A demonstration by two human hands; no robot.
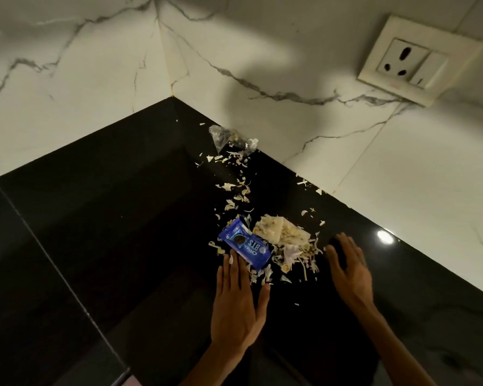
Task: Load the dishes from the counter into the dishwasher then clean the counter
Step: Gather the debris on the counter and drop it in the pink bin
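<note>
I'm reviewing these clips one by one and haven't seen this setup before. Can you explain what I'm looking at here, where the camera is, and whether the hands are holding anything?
There is no machine: a person wears one wide-angle camera on the head, looking down at their own two bare hands. The surface is a shiny black counter in a corner of white marble-patterned walls, with a wall socket at upper right. On the counter lie a blue Oreo wrapper, a pile of pale peelings and scraps, more flakes trailing toward the corner, and a crumpled clear plastic bag. The left hand lies flat and open, fingertips at the wrapper. The right hand is open beside the pile. Neither holds anything; they seem placed to gather the scraps.
</note>
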